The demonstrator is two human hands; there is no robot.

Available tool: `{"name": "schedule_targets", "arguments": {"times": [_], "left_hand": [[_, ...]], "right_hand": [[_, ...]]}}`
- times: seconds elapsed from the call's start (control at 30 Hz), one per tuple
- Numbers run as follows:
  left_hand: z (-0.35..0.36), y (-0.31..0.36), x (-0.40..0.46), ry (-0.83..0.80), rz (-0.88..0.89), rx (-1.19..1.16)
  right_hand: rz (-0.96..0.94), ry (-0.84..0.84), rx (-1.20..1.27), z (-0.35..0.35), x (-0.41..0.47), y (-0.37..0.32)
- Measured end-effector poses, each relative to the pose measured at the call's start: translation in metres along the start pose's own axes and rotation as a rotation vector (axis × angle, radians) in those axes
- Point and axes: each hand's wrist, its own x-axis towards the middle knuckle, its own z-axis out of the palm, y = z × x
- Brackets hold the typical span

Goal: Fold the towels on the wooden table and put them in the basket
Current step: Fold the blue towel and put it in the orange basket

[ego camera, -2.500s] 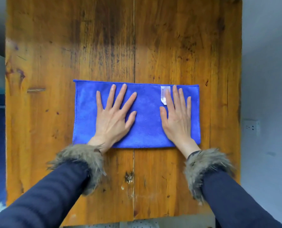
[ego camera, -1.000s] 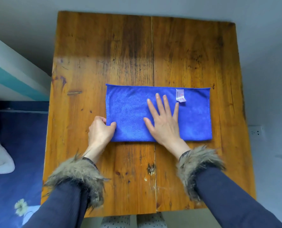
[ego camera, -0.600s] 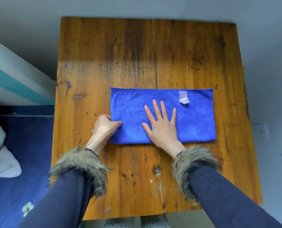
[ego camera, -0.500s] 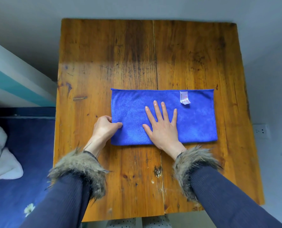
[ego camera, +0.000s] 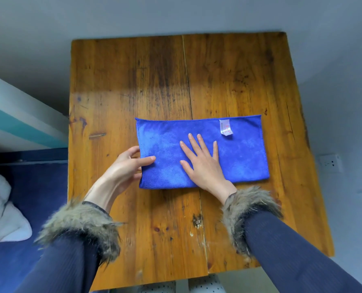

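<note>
The left hand (ego camera: 126, 166) pinches the left short edge of the blue microfibre towel (ego camera: 244, 157), thumb on top, fingers curled beneath the edge. Right of this grip, the towel lies as a flat folded rectangle near the centre of the worn wooden table (ego camera: 133, 81). The right hand (ego camera: 203, 163) rests palm-down on the towel's middle, fingers straight and spread, grasping nothing. Farther right, a small white label (ego camera: 226, 127) sits at the towel's far edge.

I am standing in a home bedroom: a worn wooden tabletop (ego camera: 228, 81) is sitting beside a bed with a blue sheet (ego camera: 28, 187) and a white pillow (ego camera: 0, 212).
</note>
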Motion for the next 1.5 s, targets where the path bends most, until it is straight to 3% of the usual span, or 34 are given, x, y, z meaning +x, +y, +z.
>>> {"name": "schedule_targets", "arguments": {"times": [0.1,0.33,0.57,0.8,1.07,1.33,1.5], "left_hand": [[0.017,0.01,-0.008,0.013,0.047,-0.033],[0.101,0.037,-0.02,0.051,0.188,0.081],[0.214,0.022,0.005,0.129,0.278,0.391],[0.268,-0.003,0.026,0.184,0.347,0.632],[0.283,-0.019,0.038,0.221,0.394,0.765],[0.281,-0.025,0.037,0.076,0.397,0.559],[0.243,-0.026,0.031,0.327,0.685,0.683]], "right_hand": [[0.037,0.194,0.276,-0.013,-0.015,0.016],[0.276,0.436,0.404,-0.038,-0.061,0.094],[0.475,0.323,0.728,-0.04,-0.083,0.143],[0.513,0.142,0.904,-0.041,-0.084,0.16],[0.491,0.067,1.016,-0.043,-0.086,0.169],[0.521,0.099,1.012,-0.048,-0.087,0.169],[0.554,0.102,0.882,-0.047,-0.077,0.164]]}}
